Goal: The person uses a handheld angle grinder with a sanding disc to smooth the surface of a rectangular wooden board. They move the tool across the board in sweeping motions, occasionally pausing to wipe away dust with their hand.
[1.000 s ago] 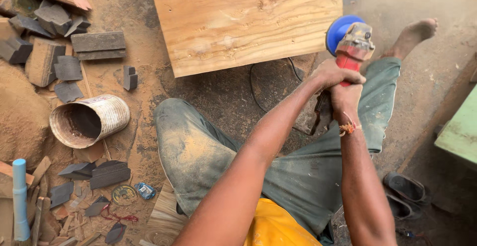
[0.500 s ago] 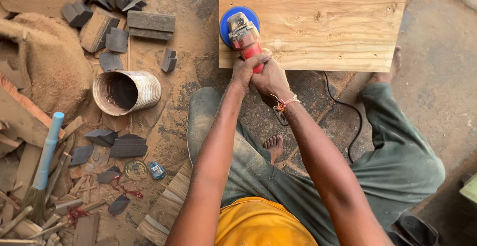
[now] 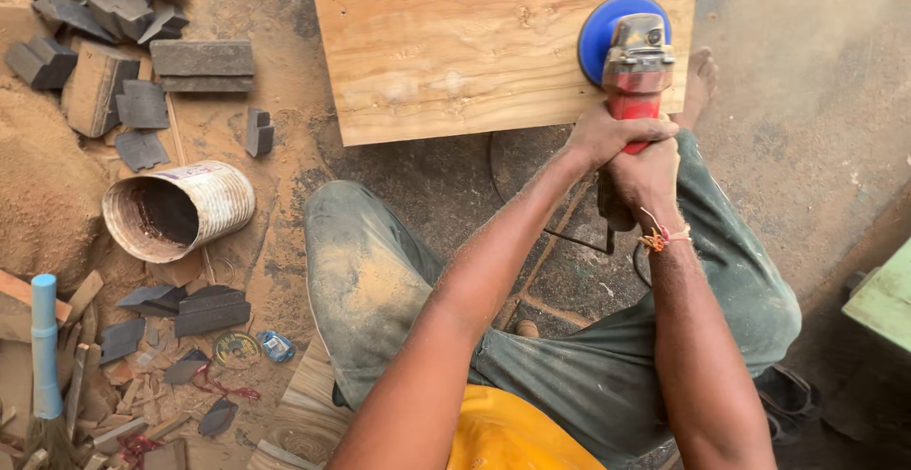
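A red and grey power sander (image 3: 637,60) with a round blue pad rests on the right end of a pale wooden board (image 3: 455,43). My left hand (image 3: 607,134) grips the red body near the board's front edge. My right hand (image 3: 649,179), with a thread band at the wrist, wraps the handle just behind it. Both arms reach forward over my knees in dusty green trousers (image 3: 380,280). A bare foot (image 3: 700,76) shows beside the board's right edge.
A rusty tin can (image 3: 176,210) lies on its side at left. Dark wood offcuts (image 3: 142,81) and scraps (image 3: 190,309) litter the sawdust-covered ground. A blue-handled brush (image 3: 44,347) lies at far left. A black cable (image 3: 569,238) runs under my arms. A green edge (image 3: 883,299) stands at right.
The sander has slid from the board's left end to its right end, with both hands still on it. The view has shifted with it.
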